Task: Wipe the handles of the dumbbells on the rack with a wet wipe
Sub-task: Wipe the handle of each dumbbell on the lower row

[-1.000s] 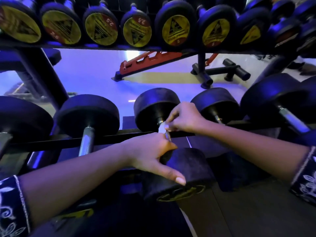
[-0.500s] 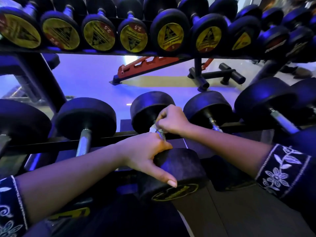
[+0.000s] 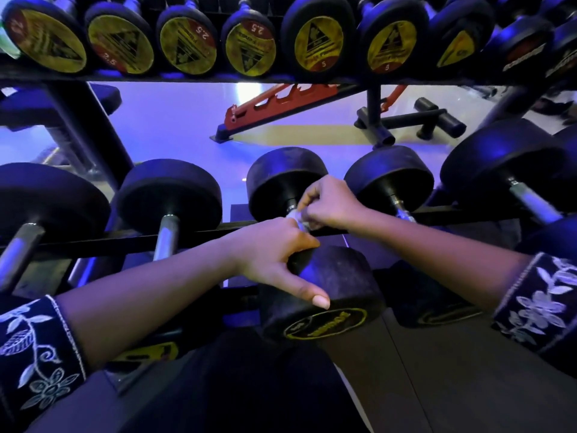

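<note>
Landmark: I take the centre dumbbell on the lower tier as my reference; its near head points toward me and its far head away.
Handle: I see only a short piece of the handle at the far head; the two hands cover everything else.
Wet wipe: the wet wipe shows as a small white wad on that handle, close to the far head and between the two hands.
Right hand: my right hand has its fingers curled and pinches the wipe against the handle.
Left hand: my left hand is wrapped round the handle just nearer to me than the wipe, with its thumb stretched down onto the near head.
Rack rail: the black rack rail runs crosswise under the handle.
Neighbours: a left dumbbell and a right dumbbell sit beside the centre one on the same rail.
Upper row: yellow-labelled dumbbells line the tier above the centre dumbbell.
Beyond: a red frame lies on the floor past the far head.
</note>
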The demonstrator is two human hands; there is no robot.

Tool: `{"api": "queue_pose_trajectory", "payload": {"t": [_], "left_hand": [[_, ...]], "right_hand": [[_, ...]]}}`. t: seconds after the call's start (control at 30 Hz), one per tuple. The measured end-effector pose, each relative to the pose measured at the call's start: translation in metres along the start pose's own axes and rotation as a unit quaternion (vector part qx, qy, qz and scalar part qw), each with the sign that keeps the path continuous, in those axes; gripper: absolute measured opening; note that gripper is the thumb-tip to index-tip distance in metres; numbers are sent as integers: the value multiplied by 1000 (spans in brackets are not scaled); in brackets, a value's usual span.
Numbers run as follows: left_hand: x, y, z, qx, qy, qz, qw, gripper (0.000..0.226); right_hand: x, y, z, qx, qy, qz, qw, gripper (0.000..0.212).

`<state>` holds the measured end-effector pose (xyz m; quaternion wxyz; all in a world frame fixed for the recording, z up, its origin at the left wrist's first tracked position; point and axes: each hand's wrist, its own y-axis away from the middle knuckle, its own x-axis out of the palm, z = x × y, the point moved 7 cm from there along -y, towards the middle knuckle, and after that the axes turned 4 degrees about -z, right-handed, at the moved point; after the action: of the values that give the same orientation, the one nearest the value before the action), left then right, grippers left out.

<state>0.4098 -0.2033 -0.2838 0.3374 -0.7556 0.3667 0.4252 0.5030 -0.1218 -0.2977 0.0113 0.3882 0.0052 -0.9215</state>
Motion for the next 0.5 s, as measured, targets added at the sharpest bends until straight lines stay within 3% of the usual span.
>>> {"api": "queue_pose_trajectory", "payload": {"t": [0.13, 0.3, 0.5], "left_hand": [[0, -3, -2, 7, -32, -1, 999, 72], [5, -3, 6, -15, -84, -5, 996, 70], [6, -2, 9, -5, -97, 6, 995, 74]], "right_hand": [[6, 21, 0, -14, 40, 66, 997, 16], [-2, -11, 11, -23, 50, -14, 998, 21], [5, 24, 1, -51, 117, 85, 988, 18]]}}
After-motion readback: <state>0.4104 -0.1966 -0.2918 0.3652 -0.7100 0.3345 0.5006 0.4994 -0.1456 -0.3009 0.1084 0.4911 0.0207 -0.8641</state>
